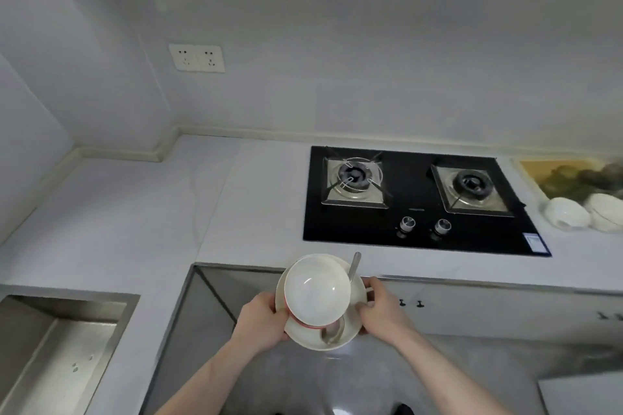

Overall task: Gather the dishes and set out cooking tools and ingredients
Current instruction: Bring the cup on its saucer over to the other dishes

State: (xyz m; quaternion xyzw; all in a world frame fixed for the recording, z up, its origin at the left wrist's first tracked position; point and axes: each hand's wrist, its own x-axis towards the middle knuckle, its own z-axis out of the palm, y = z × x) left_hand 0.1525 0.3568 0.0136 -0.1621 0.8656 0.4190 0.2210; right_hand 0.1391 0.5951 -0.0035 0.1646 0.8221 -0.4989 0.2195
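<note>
Stacked dishes (340,337), both hands (266,320) gripping plate

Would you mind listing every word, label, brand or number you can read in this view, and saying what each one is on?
None can be read.
Small pale marking on the black gas hob above the knobs: too small and blurred to read.
Blue and white sticker at the hob's front right corner: print too blurred to read.
Wall socket plate: no lettering visible.
Bowl and plate: no text seen.
</note>
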